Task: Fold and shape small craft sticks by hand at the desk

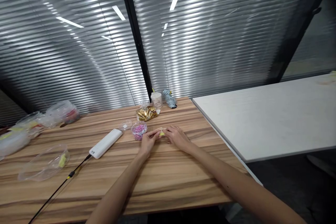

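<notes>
A small yellow piece (pixel 161 133) lies between my two hands over the wooden table (pixel 168 178). My left hand (pixel 148 142) pinches at its left side, fingers pressed together. From the right, my right hand (pixel 177 137) reaches it with bent fingertips that close on its edge. The fingers cover part of the piece, so its full shape is hidden. Just left of my left hand stands a round clear tub (pixel 139 130) full of small pink and purple bits.
Behind the tub are a gold packet (pixel 147 113), a white cup (pixel 156 100) and a blue-grey crumpled wrapper (pixel 169 98). Leftward lie a clear lid (pixel 125 125), a white power bank (pixel 105 143) with a black cable, a clear container (pixel 43 164) and several plastic bags (pixel 61 112).
</notes>
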